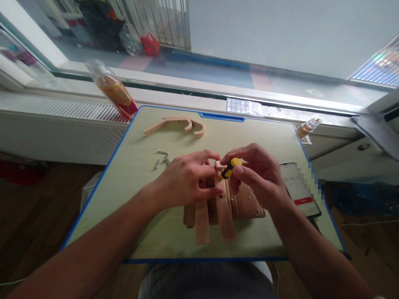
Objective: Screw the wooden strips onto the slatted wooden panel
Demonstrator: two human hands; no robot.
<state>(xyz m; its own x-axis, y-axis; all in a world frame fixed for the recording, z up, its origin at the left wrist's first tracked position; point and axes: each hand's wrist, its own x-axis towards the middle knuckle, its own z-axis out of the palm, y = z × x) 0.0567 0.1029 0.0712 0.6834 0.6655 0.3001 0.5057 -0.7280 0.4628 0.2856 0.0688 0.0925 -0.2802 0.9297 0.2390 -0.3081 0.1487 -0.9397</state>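
Observation:
My right hand [256,173] is closed around a short yellow-and-black screwdriver [230,168]. The tool tilts down and left, its tip near a hole in a pale wooden hook [226,216]. With bent fingers, my left hand [193,177] presses on the upper part of this hook and steadies it. A second pale wooden hook [202,223] lies beside it on the left, partly under my left hand. Both rest across a brown ridged wooden board [248,201] with small screws in its surface. My fingers hide the hooks' upper ends.
Two more curved wooden hooks [169,124] lie at the table's back left. Several loose screws [157,164] and a hex key [163,153] are left of my hand. A phone [301,192] lies on the right. A bottle [114,92] stands behind the blue-edged table [144,243].

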